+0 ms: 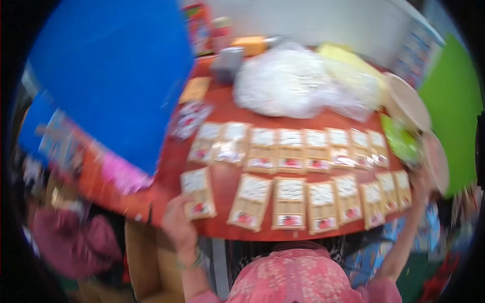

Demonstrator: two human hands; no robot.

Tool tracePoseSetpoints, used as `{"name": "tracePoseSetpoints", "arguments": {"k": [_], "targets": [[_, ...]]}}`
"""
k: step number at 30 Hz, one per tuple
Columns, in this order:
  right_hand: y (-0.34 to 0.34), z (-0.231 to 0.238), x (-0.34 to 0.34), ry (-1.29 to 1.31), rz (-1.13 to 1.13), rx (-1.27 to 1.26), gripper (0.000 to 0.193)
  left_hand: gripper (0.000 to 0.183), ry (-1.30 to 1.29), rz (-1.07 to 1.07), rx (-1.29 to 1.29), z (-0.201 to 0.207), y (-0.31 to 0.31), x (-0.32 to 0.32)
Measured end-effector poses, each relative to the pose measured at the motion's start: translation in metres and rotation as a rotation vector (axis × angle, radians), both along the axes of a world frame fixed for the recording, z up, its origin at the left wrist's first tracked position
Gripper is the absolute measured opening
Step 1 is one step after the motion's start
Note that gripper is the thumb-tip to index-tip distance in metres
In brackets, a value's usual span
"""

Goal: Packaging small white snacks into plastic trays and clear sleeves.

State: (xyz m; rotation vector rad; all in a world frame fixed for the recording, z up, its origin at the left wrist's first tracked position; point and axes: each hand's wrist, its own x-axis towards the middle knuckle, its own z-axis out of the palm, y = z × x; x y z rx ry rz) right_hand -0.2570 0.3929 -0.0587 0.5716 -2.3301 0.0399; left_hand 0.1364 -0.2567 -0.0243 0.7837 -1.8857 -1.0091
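Observation:
Two rows of flat tan rectangular trays lie on the red-brown table (pixel 222 174). Each tray has small white pieces at one end, grooved strips in the middle and a red picture at the other end. At the front left, my left hand (pixel 180 219) has its fingers closed at the side of one tray (pixel 198 194). My right hand (pixel 422 182) is at the table's right edge, next to a pinkish round container (pixel 437 164) and below a bright green bag (pixel 401 141). Its fingers are blurred, so any grip there is hidden.
A big clear bag of white pieces (pixel 288 81) sits at the back. Beside it are a yellow sheet (pixel 353 63) and a pale round bowl (pixel 408 101). A large blue panel (pixel 111 76) rises at left, a green panel (pixel 452 111) at right. An open cardboard box (pixel 146 262) stands below.

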Motion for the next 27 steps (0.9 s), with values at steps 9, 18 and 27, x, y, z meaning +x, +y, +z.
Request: {"name": "tracePoseSetpoints", "arguments": {"k": [9,18,27], "targets": [[-0.217,0.121,0.001,-0.537,0.255,-0.760,0.030,0.049,0.132,-0.123,-0.179,0.004,0.017,0.031],[-0.236,0.090,-0.183,-0.483,0.182,-0.663,0.045,0.055,0.388,0.276,0.094,-0.042,0.009,-0.008],[-0.396,0.039,-0.227,-0.776,0.260,-0.637,0.089,0.054,0.359,0.437,0.170,-0.117,-0.043,0.014]]}}
